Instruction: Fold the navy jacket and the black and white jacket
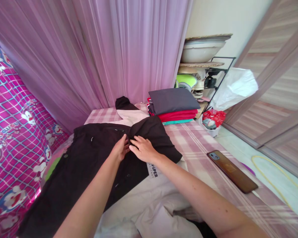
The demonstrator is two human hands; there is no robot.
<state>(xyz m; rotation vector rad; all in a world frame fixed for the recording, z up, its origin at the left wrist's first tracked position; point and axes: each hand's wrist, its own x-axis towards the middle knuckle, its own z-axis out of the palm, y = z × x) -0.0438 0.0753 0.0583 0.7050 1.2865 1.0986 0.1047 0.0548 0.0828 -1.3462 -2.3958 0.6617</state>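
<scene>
A black garment (89,158), which looks like a pair of trousers, lies spread on the bed with one part folded over at its right. My left hand (120,148) stands on its side at the inner edge of this fold, with its fingers closed on the black cloth. Beside it, my right hand (144,149) rests palm down on the folded part, fingers stretched out. Under the black cloth lies a light grey garment (161,198) with dark printed lettering and a black-ended sleeve (125,104) reaching towards the curtain.
A stack of folded clothes (175,100) sits at the bed's far edge. On the right, a phone (232,170) with a cable lies on the checked sheet (188,135). Behind stand a rack (221,74) with shoes and basins, and a white bag (240,87). A purple curtain (139,49) hangs behind the bed.
</scene>
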